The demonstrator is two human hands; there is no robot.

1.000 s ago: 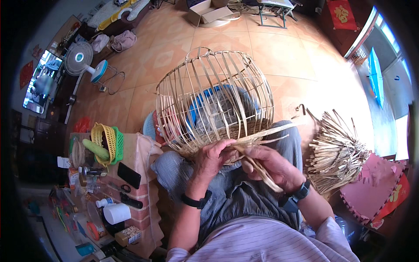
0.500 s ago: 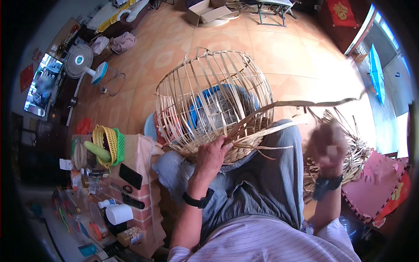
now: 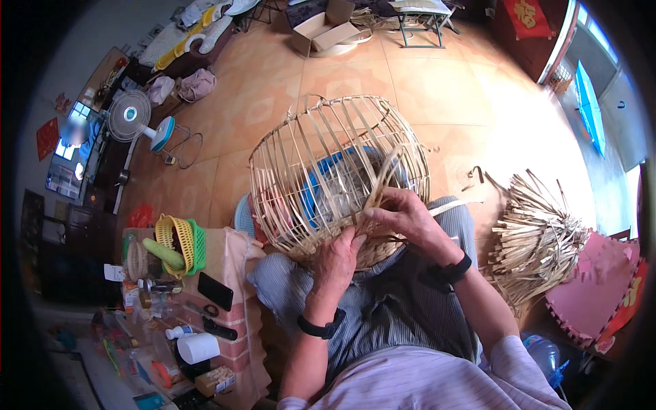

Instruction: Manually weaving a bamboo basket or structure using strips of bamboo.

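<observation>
nearest the camera are a pale striped shirt (image 3: 424, 379) and grey striped trousers (image 3: 403, 321), with a dark band on each wrist. past the trousers' lap, the left hand (image 3: 333, 263) lies against the woven wall of a basket (image 3: 379, 254), its thumb tip by the foot of some strips; its fingers curl out of sight, so i cannot tell how tightly they close. the right hand (image 3: 410, 217), just beside it, has thumb and forefinger pinched together on a pale strip (image 3: 383, 176) that stands up against the ribs. the basket sits tilted beyond the knees, close woven on the near side and open ribbed above, and through its ribs shows something with a blue rim (image 3: 311, 191). to the left, a cloth-covered table (image 3: 236, 328) bears a white container (image 3: 198, 348), a black phone (image 3: 216, 291), and a yellow basket (image 3: 182, 229) with a long green vegetable (image 3: 162, 253) leaning in it. to the right lies a bundle of dry strips (image 3: 533, 239), near a pink mat (image 3: 581, 287). farther off are a fan (image 3: 130, 116) at the left, a blue umbrella (image 3: 589, 109) at the right, and an open cardboard box (image 3: 328, 35) on the tiled floor (image 3: 328, 75).
</observation>
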